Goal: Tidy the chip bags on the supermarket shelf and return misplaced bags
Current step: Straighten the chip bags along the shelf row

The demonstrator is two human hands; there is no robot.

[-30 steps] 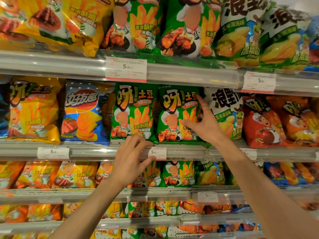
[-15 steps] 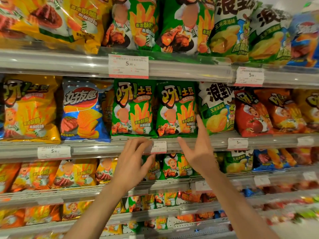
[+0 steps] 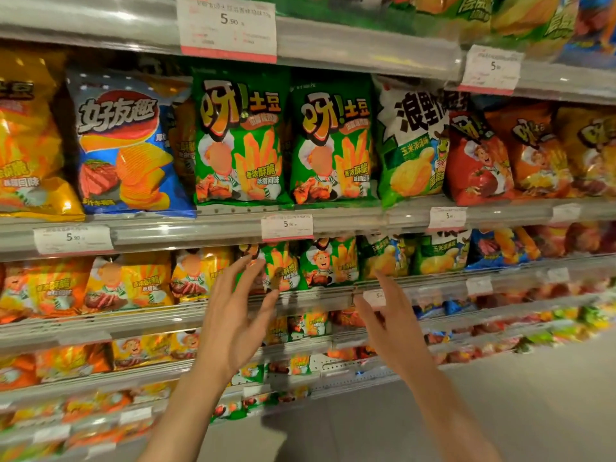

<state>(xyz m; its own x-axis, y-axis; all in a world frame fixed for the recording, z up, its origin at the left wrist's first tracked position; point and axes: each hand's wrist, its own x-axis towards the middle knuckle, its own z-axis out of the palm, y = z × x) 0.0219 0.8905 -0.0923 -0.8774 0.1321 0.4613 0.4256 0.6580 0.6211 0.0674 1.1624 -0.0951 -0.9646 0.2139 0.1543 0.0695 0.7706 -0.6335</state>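
Both hands raised before the shelves, holding nothing. Left hand (image 3: 233, 325): fingers spread and loosely bent, grip wide, fingertips in front of a small green bag (image 3: 283, 266) on the lower shelf; contact unclear. Right hand (image 3: 393, 328): grip wide, fingers straight, near the lower shelf rail (image 3: 320, 296). One shelf up, two green chip bags (image 3: 283, 141) stand upright side by side; a blue bag (image 3: 123, 145) sits to their left, a green-and-white bag (image 3: 413, 141) to their right. Price tag (image 3: 286, 226) on the rail beneath.
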